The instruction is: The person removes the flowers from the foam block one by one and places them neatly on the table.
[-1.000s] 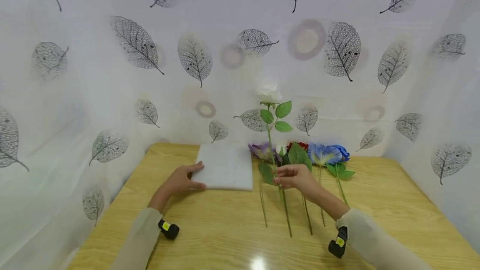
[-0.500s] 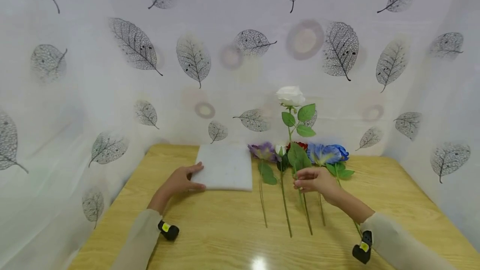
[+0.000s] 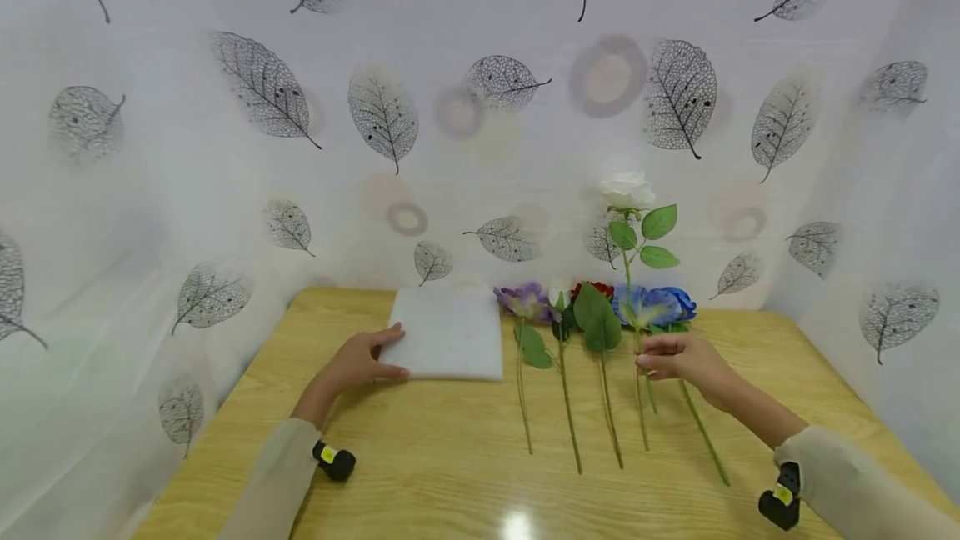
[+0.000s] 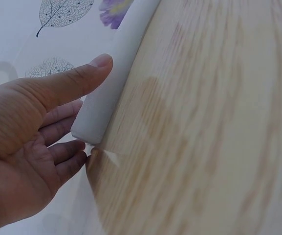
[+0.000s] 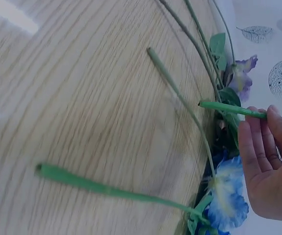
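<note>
My right hand (image 3: 686, 358) pinches the green stem (image 5: 228, 108) of a white rose (image 3: 628, 190) between thumb and fingers. The rose stands upright above the table, its bloom against the patterned sheet and its stem end free in the right wrist view. Below it lie a light blue flower (image 3: 639, 307) and a darker blue flower (image 3: 681, 303). My left hand (image 3: 360, 359) rests at the left side of a flat white foam block (image 3: 450, 333). In the left wrist view the extended thumb (image 4: 82, 81) lies along the block's front side, with the fingers at its left end.
Left of the blue flowers, a purple flower (image 3: 525, 302), a white flower (image 3: 560, 298) and a red flower (image 3: 592, 290) lie in a row on the wooden table (image 3: 450, 457), stems toward me. A leaf-patterned sheet (image 3: 480, 157) hangs behind and along both sides.
My right hand has moved to the right with the white rose, from over the white flower to over the blue flowers. My left hand and the foam block have stayed in place.
</note>
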A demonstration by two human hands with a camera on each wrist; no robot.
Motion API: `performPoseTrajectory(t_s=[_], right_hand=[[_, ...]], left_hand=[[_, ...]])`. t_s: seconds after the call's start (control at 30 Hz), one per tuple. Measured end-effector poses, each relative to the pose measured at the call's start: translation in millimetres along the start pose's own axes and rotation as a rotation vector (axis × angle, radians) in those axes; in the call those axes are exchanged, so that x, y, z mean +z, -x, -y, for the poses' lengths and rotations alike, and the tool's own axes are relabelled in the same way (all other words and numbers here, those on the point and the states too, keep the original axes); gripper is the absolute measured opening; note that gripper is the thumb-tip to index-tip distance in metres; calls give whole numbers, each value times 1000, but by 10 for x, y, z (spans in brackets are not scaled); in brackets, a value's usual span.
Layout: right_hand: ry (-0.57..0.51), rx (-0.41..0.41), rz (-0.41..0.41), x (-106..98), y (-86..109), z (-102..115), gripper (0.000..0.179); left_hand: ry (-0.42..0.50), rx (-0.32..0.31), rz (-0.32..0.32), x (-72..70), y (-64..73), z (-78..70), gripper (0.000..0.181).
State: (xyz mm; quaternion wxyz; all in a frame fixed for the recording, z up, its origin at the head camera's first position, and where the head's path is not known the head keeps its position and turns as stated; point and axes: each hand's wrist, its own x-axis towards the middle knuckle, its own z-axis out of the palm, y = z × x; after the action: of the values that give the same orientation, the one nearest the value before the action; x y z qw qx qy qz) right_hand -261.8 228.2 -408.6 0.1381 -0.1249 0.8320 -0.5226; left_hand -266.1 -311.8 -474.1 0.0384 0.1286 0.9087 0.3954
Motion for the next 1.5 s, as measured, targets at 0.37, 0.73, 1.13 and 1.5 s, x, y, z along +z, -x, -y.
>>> performPoseTrajectory(t_s=[0.37, 0.73, 1.13, 1.5], right_hand=[[142, 69, -57, -260, 63, -74, 53], [221, 100, -84, -480, 219, -203, 53], [273, 109, -97, -660, 395, -413, 47], [276, 113, -47, -791, 547, -513, 49]], left_hand=[[-29, -7, -6, -28, -14, -60, 87], [-37, -20, 2, -3, -24, -45, 88], [-34, -3, 6, 18, -29, -20, 87], [-32, -19, 15, 1, -22, -7, 89]])
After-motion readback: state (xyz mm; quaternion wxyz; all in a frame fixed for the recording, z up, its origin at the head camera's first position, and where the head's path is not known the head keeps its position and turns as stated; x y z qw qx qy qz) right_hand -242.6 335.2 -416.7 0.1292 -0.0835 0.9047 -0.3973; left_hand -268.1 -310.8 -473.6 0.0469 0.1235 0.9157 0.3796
